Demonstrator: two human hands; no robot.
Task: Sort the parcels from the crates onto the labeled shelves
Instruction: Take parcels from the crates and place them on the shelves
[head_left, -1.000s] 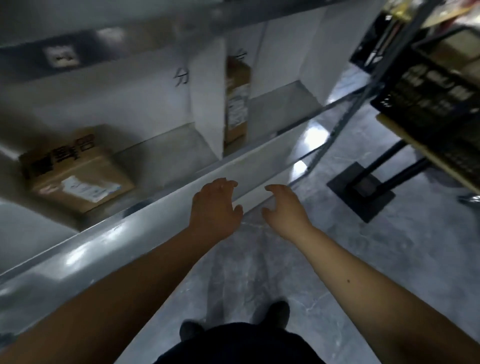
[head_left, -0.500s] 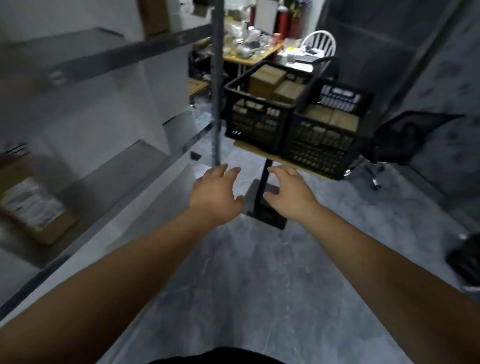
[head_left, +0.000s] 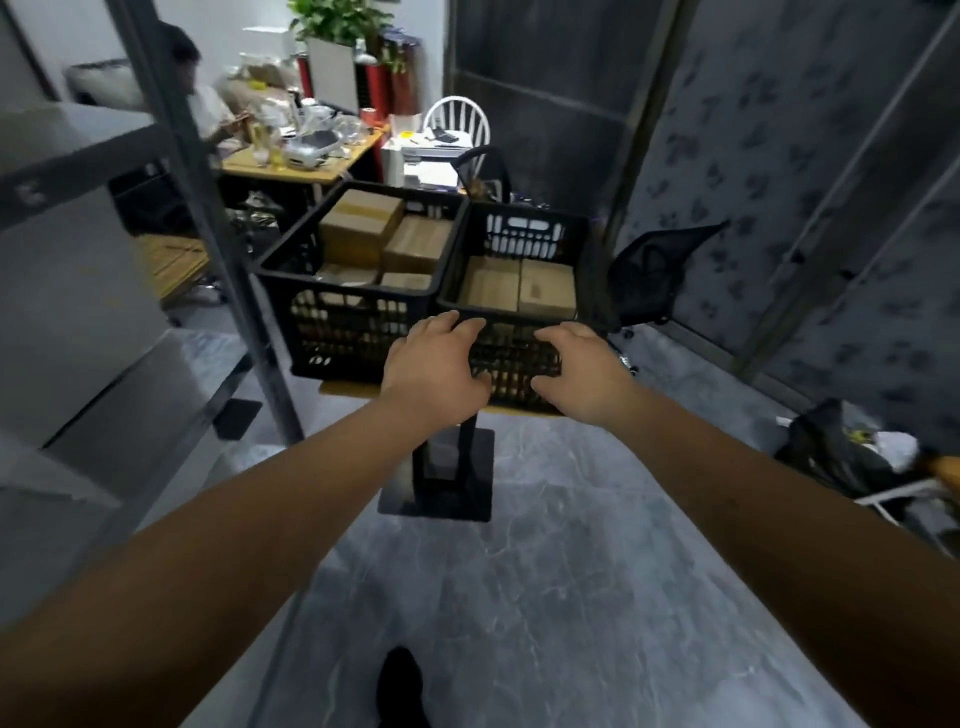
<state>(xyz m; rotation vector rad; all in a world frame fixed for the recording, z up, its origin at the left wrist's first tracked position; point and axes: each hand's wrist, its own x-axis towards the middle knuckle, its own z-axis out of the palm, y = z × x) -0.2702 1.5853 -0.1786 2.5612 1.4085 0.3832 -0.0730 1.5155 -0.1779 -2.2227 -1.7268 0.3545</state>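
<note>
Two black plastic crates stand side by side on a small wooden table ahead of me. The left crate (head_left: 343, 332) holds several brown cardboard parcels (head_left: 363, 228). The right crate (head_left: 524, 228) holds two flat brown parcels (head_left: 519, 286). My left hand (head_left: 436, 371) and my right hand (head_left: 582, 369) are stretched out in front of the right crate's near wall, both empty with fingers spread. The metal shelf unit (head_left: 83, 156) runs along my left.
The table stands on a black pedestal base (head_left: 441, 488). A grey shelf post (head_left: 208, 218) rises just left of the crates. A person sits at a cluttered desk (head_left: 296, 166) behind. A black mesh chair (head_left: 649, 270) and a dark bag (head_left: 841, 457) lie right.
My view has swung from the shelves on the left round to the crates, which are now close ahead. Both empty hands stay extended and now reach the right crate's front.
</note>
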